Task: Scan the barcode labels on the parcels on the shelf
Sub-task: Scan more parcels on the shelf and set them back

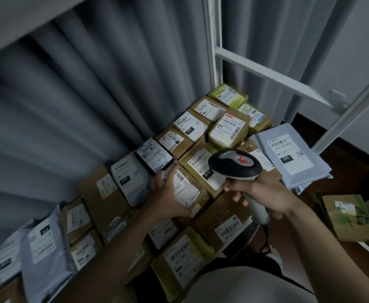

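My right hand (264, 193) grips a black and grey barcode scanner (236, 164) by its handle, its head above the parcels. My left hand (168, 193) rests on the left side of a brown cardboard parcel (190, 193) with a white barcode label, fingers wrapped along its edge. Right behind it lies another brown parcel marked 010 (199, 162), partly hidden by the scanner head. Many labelled boxes and bags fill the shelf around them.
A black parcel (155, 157) and a white bag marked 010 (129, 178) lie left of my left hand. A stack of grey mailer bags marked 231 (292, 154) sits at right. White shelf uprights (212, 40) stand behind, before a grey curtain (92, 84). A green-brown box (349, 217) lies far right.
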